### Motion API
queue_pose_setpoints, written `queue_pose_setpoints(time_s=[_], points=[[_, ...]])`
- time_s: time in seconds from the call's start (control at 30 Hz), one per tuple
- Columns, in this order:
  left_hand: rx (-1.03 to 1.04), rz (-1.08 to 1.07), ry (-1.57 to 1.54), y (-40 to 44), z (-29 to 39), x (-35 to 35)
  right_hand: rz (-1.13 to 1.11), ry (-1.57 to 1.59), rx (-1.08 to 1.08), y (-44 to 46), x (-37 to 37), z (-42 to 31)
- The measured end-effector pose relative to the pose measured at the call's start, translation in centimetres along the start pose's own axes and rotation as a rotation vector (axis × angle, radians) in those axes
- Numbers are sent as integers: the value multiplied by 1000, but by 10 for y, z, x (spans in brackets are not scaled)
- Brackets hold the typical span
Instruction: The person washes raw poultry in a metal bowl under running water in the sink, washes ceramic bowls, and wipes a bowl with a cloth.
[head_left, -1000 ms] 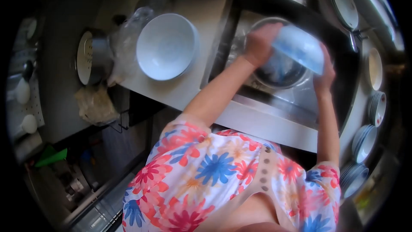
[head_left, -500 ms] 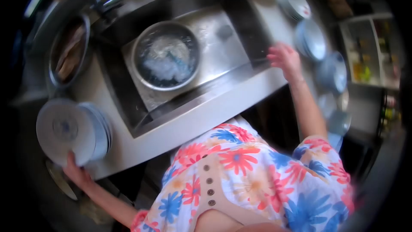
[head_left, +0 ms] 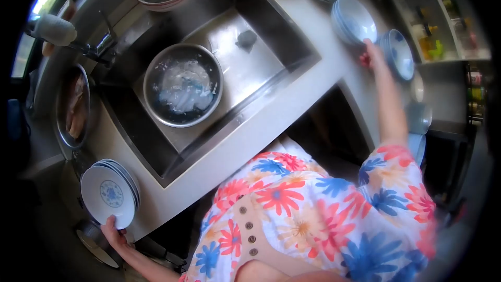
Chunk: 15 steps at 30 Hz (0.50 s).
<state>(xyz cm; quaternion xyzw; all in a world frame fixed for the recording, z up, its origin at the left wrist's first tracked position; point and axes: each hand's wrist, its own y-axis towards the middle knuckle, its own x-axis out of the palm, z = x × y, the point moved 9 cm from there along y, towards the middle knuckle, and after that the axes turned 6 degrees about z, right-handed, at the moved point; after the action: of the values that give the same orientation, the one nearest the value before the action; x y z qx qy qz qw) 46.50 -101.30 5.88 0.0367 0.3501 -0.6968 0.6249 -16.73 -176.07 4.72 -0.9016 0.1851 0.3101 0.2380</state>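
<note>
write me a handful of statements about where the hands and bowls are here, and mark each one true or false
1. A metal bowl stands inside the sink. True.
2. The metal bowl is empty. False: it holds something whitish and bluish, though what exactly is unclear.
3. The person's left hand is at the rim of a blue-patterned bowl. True.
4. The right hand is down in the sink. False: it is at the edge of a stack of bowls on the counter.
5. The person wears a flowered top. True.
</note>
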Motion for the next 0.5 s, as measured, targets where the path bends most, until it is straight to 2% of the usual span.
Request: queue_pose_setpoints(time_s=[0.07,0.1,0.2,0.3,0.4,0.5], points=[[17,12,52,3,1,1,-58,-192,-9,5,-3,-7],[25,20,76,4,2,2,-76,-209,49,8,-3,-6],[96,46,237,0,11,8,-91,-172,40,10,-7,-12],[358,259,429,-7,35,4,-41,-37,-40,3,-15,-25],[471,551,814,-37,85,-7,19,32,-111,-5,-22,-33],[818,613,457,-88,140,9,56,97,-219,-11,-36,-39]])
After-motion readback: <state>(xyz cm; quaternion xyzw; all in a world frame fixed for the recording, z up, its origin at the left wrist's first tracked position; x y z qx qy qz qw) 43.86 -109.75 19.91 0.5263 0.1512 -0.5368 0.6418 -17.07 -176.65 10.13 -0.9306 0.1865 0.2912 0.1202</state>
